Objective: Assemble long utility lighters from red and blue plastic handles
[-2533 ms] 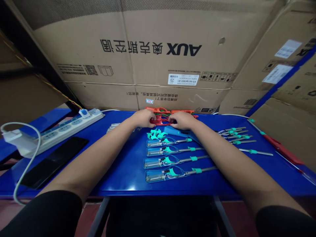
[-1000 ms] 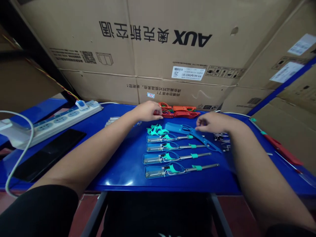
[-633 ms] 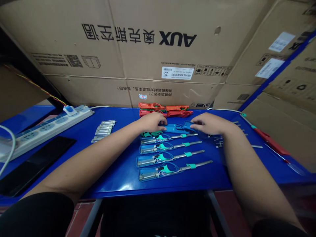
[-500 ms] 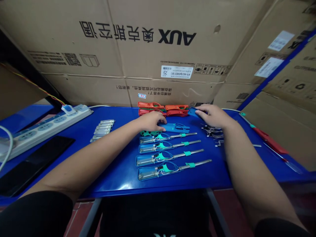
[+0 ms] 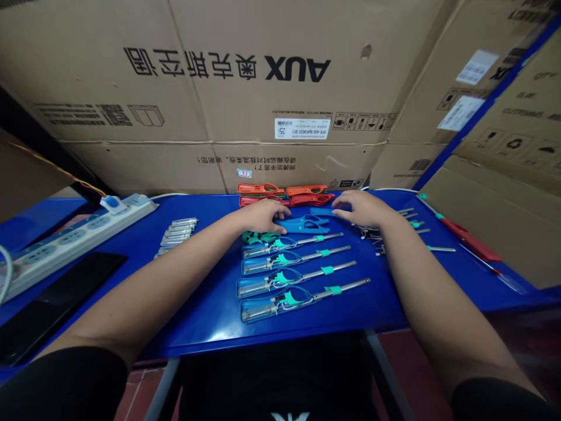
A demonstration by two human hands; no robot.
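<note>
Reaching both bare hands forward over a blue tabletop (image 5: 197, 310), toward its far edge. Curving the left hand (image 5: 263, 216) around the left end of some blue lighter shells (image 5: 305, 224), with thumb and fingers parted, perhaps steadying the shells against sliding; not showing the fingertips plainly enough to tell resting from pressing. Apparently pinching another blue shell (image 5: 321, 212) by its right end, between thumb and fingertips of the right hand (image 5: 362, 209), and holding it low between the two grips, just behind the first shells, probably gripping only the end for a freer view of the rest. Having green triggers (image 5: 258, 237) heaped just under the left hand, and red and orange shells (image 5: 309, 200) stacked just beyond both hands before a cardboard box (image 5: 219, 111), seemingly apart from the blue pieces. Showing, on the near side of the grips, four part-built blue lighters (image 5: 258, 308) lying parallel, open side up and pointing right, likely for easy sight of every part. Having wired parts (image 5: 372, 232) beneath the right wrist, metal tubes (image 5: 409, 216) farther right, and clear cylinders (image 5: 179, 231) beyond the left forearm, perhaps sorted by kind for either hand.
</note>
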